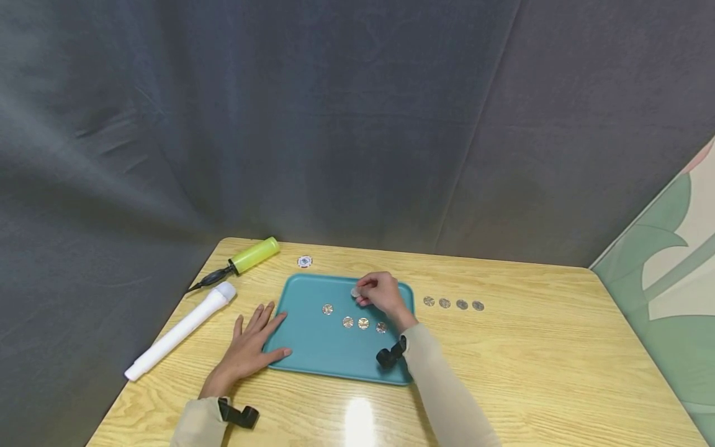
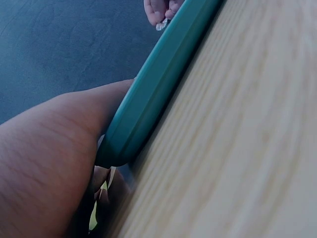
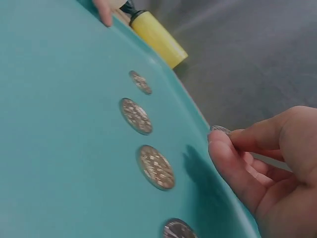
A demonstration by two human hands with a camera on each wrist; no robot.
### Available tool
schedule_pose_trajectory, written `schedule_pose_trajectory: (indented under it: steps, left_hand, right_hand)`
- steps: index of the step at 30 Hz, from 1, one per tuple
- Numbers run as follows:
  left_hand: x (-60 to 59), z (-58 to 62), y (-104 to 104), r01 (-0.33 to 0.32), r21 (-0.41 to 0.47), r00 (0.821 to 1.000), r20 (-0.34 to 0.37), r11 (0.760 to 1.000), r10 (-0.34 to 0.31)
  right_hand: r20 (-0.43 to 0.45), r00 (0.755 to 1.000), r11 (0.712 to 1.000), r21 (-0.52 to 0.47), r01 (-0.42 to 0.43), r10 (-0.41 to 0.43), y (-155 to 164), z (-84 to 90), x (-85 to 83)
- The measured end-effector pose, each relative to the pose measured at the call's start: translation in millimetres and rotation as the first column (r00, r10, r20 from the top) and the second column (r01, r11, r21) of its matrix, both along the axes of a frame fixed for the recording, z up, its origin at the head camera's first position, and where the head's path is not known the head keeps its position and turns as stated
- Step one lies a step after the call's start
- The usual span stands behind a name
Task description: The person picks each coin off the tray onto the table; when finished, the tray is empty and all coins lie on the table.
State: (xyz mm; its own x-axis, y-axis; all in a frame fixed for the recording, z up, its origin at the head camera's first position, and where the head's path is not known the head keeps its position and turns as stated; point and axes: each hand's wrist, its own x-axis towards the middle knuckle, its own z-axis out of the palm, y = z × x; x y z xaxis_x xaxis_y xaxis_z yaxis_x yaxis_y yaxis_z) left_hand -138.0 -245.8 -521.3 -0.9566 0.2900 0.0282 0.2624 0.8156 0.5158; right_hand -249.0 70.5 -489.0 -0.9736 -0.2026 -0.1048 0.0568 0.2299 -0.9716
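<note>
A teal tray (image 1: 318, 357) lies on the wooden table. My right hand (image 1: 382, 292) is above its far right part and pinches a silvery coin (image 1: 355, 292) between thumb and fingertips. In the right wrist view, the edge of that coin (image 3: 220, 129) shows at the fingertips, clear of the tray's surface. Several coins lie flat on the tray, among them one coin (image 1: 327, 308) set apart to the left and another coin (image 1: 363, 323) in a loose row. My left hand (image 1: 248, 347) rests on the tray's left edge with fingers spread and thumb over the rim.
Right of the tray, several coins (image 1: 444, 303) lie in a row on the table (image 1: 536, 360). A poker chip (image 1: 304, 261) sits behind the tray. To the left are a yellow-green hand pump (image 1: 256, 255) and a long white tube-like thing (image 1: 181, 332). A dark curtain (image 1: 357, 124) hangs behind.
</note>
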Motion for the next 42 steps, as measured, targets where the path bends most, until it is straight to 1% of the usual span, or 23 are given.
schedule_pose_trajectory:
  steps: [4,8,10,15,19,24,33,36,42]
  left_hand:
    - [-0.5,0.5,0,-0.002,0.004,1.000,-0.005,1.000,0.002]
    - [-0.2,0.2,0,-0.003,0.000,1.000,-0.006,1.000,0.003]
    - [0.2,0.0,0,-0.003,-0.002,1.000,-0.004,1.000,0.003]
    - [0.8,-0.1,0,-0.004,0.002,1.000,-0.005,1.000,0.004]
    - [1.2,-0.8,0,-0.005,0.001,1.000,-0.005,1.000,0.005]
    - [0.9,-0.6,0,-0.004,-0.004,1.000,-0.005,1.000,0.004]
    - [0.8,3.6,1,-0.002,0.005,1.000,-0.003,1.000,0.002]
    - [1.0,2.7,1,-0.004,-0.002,1.000,-0.004,1.000,0.004]
    - [1.3,1.1,1,-0.005,-0.001,1.000,-0.014,1.000,0.005]
  right_hand:
    - [0.012,1.000,1.000,-0.016,0.015,-0.015,7,7.4,1.5]
    - [0.017,0.999,0.999,-0.005,0.032,-0.031,14,13.1,3.6]
    - [0.003,0.999,0.999,0.009,0.034,-0.034,18,14.7,4.5]
    - [-0.018,0.999,0.999,0.022,0.043,-0.043,27,13.4,5.2]
    - [-0.006,0.999,0.999,0.016,0.044,-0.044,35,10.8,5.4]
    - [-0.001,0.999,0.999,0.004,0.052,-0.052,45,13.0,7.4]
    - [0.000,0.997,0.997,-0.012,0.073,-0.073,70,16.0,9.7]
    - [0.001,0.996,0.996,-0.017,0.088,-0.088,78,15.9,10.3]
    - [-0.023,0.996,0.996,-0.012,0.091,-0.091,92,15.3,12.9]
